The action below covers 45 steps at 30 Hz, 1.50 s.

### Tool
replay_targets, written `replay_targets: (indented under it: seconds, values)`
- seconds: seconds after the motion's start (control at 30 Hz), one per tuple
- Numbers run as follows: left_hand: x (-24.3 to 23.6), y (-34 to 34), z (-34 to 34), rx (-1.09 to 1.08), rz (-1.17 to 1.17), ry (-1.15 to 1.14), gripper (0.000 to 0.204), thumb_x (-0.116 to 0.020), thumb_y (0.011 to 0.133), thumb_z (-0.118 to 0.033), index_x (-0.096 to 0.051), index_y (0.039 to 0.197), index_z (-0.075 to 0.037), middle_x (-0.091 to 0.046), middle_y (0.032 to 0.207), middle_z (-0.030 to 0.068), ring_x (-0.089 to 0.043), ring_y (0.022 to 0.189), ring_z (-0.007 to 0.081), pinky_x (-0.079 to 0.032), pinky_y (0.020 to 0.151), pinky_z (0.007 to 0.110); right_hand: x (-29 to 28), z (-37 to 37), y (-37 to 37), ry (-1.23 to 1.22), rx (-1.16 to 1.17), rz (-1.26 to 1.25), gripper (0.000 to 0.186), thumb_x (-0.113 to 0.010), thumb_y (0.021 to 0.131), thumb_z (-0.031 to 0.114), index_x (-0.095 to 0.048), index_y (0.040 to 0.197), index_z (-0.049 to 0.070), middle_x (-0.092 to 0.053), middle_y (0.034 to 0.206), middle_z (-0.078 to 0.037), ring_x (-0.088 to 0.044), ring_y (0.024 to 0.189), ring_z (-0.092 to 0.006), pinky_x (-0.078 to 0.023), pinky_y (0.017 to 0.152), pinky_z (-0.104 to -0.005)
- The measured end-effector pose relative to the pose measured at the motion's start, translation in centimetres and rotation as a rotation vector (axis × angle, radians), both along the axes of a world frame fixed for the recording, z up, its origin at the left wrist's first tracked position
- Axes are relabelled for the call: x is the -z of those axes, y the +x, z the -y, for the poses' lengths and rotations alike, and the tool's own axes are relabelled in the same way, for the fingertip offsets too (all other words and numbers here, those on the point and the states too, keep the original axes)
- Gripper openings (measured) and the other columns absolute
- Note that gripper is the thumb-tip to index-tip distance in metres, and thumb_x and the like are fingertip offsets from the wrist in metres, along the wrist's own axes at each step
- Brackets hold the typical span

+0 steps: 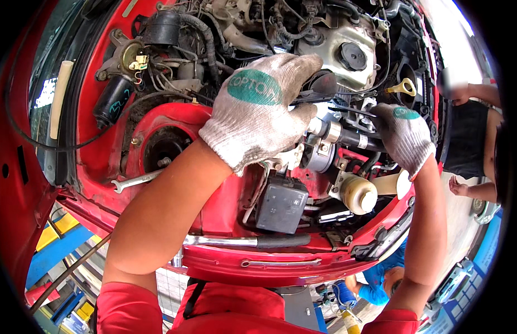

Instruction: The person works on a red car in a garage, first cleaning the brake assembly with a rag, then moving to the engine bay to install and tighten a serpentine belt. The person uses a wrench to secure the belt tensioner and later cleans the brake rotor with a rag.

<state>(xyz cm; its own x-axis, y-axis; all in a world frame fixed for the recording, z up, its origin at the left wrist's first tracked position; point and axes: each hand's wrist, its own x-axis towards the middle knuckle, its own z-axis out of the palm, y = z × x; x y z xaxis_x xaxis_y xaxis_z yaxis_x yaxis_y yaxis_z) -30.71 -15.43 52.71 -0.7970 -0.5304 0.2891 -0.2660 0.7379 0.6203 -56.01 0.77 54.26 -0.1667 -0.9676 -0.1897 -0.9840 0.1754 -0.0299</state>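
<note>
Both my hands wear whitish knit gloves with green patches, their fingertips greyed by dirt. Over the middle of the engine bay, my left hand [258, 108] has its fingers and thumb closed around dark material, mostly hidden by the glove. To the right, the fingers of my right hand [406, 136] are bent around the end of a thin black belt-like strip [353, 110]. This strip seems to reach across to my left hand. Just below it runs a black hose [356, 138] with a metal clamp. A silvery engine cover [336, 47] with a black cap [353, 57] lies beyond.
A wrench [137, 181] lies on the red bodywork; a ratchet handle [242, 241] and another wrench [281, 263] rest along the front edge. Nearby are a black box [282, 205], a cream reservoir [360, 195] and a yellow dipstick handle [403, 87]. Other people [475, 139] are at the right.
</note>
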Motion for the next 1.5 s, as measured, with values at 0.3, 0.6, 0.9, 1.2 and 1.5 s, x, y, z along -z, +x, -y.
replay_targets:
  seconds: [0.3,0.6,0.9,1.2,1.5]
  values:
    - [0.2,0.0,0.1,0.017,0.001,-0.011,0.061,-0.077,0.081,-0.025,-0.059,0.137,-0.009,-0.065,0.129,0.0171,-0.062,0.119,0.0368,-0.051,0.101,0.044,1.1,-1.4,-1.5,-0.093,0.017,0.188,0.022,-0.059,0.093,0.017,-0.07,0.107,0.003,-0.07,0.096,-0.021,-0.068,0.093,-0.0395,-0.054,0.08,-0.0456]
    - [0.0,-0.3,0.1,0.003,0.013,0.042,0.061,-0.078,0.081,-0.025,-0.059,0.137,-0.009,-0.065,0.13,0.0158,-0.061,0.121,0.0354,-0.05,0.104,0.043,-2.4,-0.3,-0.5,0.06,0.344,0.253,0.027,-0.061,0.094,0.019,-0.074,0.116,0.008,-0.075,0.102,-0.015,-0.072,0.091,-0.0287,-0.056,0.084,-0.0362]
    - [0.0,-0.4,0.1,0.019,0.001,0.069,0.059,-0.077,0.081,-0.022,-0.059,0.136,-0.006,-0.065,0.13,0.0177,-0.06,0.124,0.0361,-0.048,0.106,0.043,-0.9,-0.2,-3.6,0.171,0.578,0.757,0.033,-0.059,0.099,0.019,-0.069,0.123,-0.001,-0.072,0.098,-0.009,-0.062,0.076,-0.0122,-0.053,0.072,-0.0279]
    - [0.0,-0.5,0.0,-0.001,0.009,0.078,0.059,-0.076,0.082,-0.023,-0.059,0.135,-0.005,-0.064,0.131,0.0174,-0.059,0.124,0.036,-0.048,0.106,0.043,-1.8,0.5,-1.3,0.178,0.29,0.381,0.035,-0.052,0.095,0.017,-0.069,0.121,0.002,-0.072,0.107,-0.022,-0.069,0.098,-0.0358,-0.053,0.09,-0.0412]
    - [0.2,-0.6,0.1,-0.007,-0.005,0.077,0.06,-0.077,0.081,-0.022,-0.059,0.136,-0.005,-0.064,0.131,0.0178,-0.06,0.124,0.0356,-0.048,0.106,0.043,-2.2,1.3,-1.1,0.251,0.254,0.283,0.038,-0.049,0.092,0.013,-0.069,0.123,0.004,-0.073,0.104,-0.021,-0.07,0.098,-0.0361,-0.054,0.09,-0.0419]
